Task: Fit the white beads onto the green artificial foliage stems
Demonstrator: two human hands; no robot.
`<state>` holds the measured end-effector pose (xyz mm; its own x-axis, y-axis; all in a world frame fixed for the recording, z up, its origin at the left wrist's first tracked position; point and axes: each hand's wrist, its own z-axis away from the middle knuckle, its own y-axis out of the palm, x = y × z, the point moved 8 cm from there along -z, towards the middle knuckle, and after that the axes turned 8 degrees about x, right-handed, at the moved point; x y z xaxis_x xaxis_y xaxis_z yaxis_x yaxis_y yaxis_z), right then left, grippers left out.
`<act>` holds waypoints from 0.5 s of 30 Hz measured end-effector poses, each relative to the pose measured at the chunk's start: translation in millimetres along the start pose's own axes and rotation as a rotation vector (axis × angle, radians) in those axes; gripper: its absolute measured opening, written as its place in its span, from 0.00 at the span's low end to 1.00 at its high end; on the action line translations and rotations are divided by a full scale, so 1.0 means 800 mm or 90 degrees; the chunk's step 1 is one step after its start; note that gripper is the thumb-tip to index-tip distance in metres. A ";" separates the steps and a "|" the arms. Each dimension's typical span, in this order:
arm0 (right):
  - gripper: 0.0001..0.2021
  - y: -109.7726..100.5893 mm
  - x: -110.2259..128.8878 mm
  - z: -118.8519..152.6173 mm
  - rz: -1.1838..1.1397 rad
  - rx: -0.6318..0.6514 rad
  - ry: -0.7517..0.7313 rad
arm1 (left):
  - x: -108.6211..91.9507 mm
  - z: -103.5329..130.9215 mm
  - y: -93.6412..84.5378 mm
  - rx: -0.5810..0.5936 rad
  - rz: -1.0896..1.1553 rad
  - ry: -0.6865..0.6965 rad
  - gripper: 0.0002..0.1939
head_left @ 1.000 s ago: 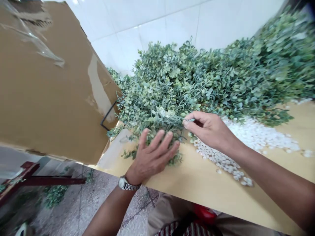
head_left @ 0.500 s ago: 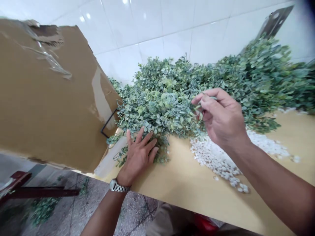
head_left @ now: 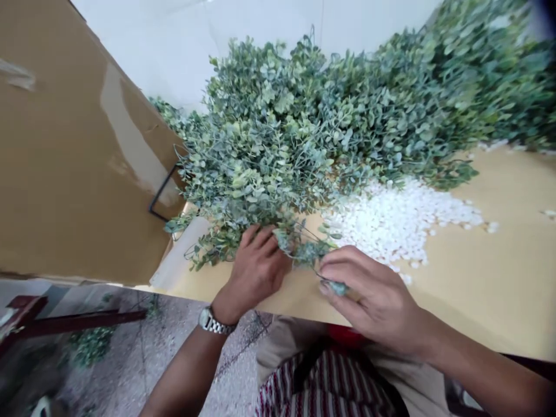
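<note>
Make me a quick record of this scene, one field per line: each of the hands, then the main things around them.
Left hand: curled at the near edge of the leafy pile; grip partly hidden
Right hand: pinching a green sprig
Wristwatch: metal-banded, on the left wrist
White pieces: small, loosely heaped on the table, beyond the right hand
Cardboard box: at the picture's left
Floor: more greenery at lower left

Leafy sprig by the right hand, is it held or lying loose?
Held: the leafy sprig is pinched between thumb and fingers of the right hand.
</note>
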<state>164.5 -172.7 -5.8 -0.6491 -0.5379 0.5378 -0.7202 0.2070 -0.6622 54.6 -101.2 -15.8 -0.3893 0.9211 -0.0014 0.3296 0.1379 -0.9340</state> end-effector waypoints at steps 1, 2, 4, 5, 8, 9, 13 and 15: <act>0.06 0.004 0.004 0.008 0.063 0.004 -0.020 | 0.003 0.001 -0.005 -0.016 0.038 -0.027 0.11; 0.07 0.008 0.008 0.015 0.129 0.004 -0.035 | 0.007 0.004 -0.012 -0.040 0.094 -0.060 0.11; 0.08 0.018 0.012 0.026 0.238 0.015 -0.064 | 0.012 0.014 -0.017 -0.063 0.262 -0.126 0.13; 0.08 0.023 0.013 0.030 0.271 0.026 -0.076 | 0.012 0.020 -0.013 -0.055 0.374 -0.159 0.14; 0.10 0.034 0.015 0.036 0.315 0.054 -0.097 | 0.003 0.039 0.017 -0.036 0.724 -0.289 0.17; 0.10 0.037 0.016 0.037 0.321 0.061 -0.101 | 0.001 0.046 0.028 -0.064 0.811 -0.343 0.16; 0.13 0.049 0.015 0.037 0.295 0.142 -0.078 | 0.004 0.069 0.052 -0.282 0.989 -0.499 0.06; 0.16 0.051 0.013 0.040 0.250 0.181 -0.062 | 0.006 0.076 0.057 -0.360 1.043 -0.546 0.05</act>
<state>136.1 -196.4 -44.0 -0.8229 -0.5400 0.1766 -0.3215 0.1862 -0.9284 15.4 -112.8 -80.5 0.3448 -0.1159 -0.9315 0.8837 -0.2946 0.3638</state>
